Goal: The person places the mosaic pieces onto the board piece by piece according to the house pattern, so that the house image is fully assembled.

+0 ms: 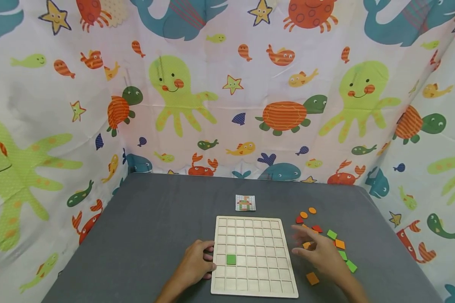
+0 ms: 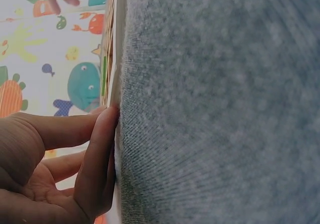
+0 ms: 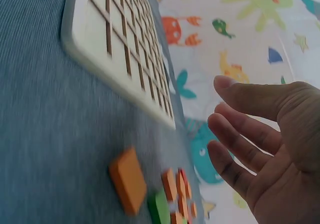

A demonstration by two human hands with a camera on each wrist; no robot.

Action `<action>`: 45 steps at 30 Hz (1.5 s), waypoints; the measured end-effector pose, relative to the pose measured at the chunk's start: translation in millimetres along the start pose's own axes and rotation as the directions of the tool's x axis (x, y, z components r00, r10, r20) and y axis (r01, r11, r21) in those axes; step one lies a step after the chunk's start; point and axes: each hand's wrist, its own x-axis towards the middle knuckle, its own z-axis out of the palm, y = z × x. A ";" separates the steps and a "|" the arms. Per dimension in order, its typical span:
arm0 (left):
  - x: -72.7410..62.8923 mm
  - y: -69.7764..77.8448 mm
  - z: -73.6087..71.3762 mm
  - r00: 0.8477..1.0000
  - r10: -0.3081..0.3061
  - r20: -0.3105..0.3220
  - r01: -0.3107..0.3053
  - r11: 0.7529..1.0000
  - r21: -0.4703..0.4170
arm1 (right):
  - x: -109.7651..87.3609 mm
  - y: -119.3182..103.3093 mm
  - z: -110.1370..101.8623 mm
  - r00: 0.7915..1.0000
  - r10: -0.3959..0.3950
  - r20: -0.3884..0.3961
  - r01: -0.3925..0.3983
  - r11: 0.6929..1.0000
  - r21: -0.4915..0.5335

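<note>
A pale wooden grid board (image 1: 255, 254) lies on the grey table, with one green square tile (image 1: 231, 259) in a cell on its left side. My left hand (image 1: 195, 261) holds the board's left edge with bent fingers and thumb; in the left wrist view its fingertips (image 2: 106, 118) touch that rim. Just right of the board, my right hand (image 1: 320, 251) hovers with loosely spread fingers and nothing in them. Beneath and around it lie loose pieces: an orange square tile (image 1: 312, 278), green tiles (image 1: 351, 266), red pieces (image 1: 317, 229) and orange round ones (image 1: 312, 210).
Behind the board lies a small printed card (image 1: 245, 203) with a coloured grid pattern. The grey tabletop (image 1: 167, 210) extends to the left. A curtain (image 1: 220, 118) printed with sea animals stands round the table's back and sides.
</note>
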 end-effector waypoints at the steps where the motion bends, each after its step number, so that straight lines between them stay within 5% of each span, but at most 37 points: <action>1: 0.2 -0.3 0.3 1.000 -0.003 0.000 0.003 1.000 0.005 | -2.1 3.6 -3.1 1.000 -0.007 -0.011 0.007 1.000 0.005; 7: 0.8 -0.3 0.9 1.000 -0.005 -0.004 0.005 1.000 0.017 | -11.5 23.1 -17.3 0.999 -0.004 -0.050 0.003 0.999 -0.034; 24: 0.4 -1.6 -0.2 1.000 -0.009 0.000 0.009 1.000 0.011 | -18.9 50.9 -29.8 0.972 0.234 0.033 -0.226 0.960 -0.168; 45: 0.8 -1.3 -0.3 1.000 -0.016 0.000 0.016 1.000 0.007 | -21.7 56.4 -23.9 0.971 0.235 0.047 -0.221 0.955 -0.199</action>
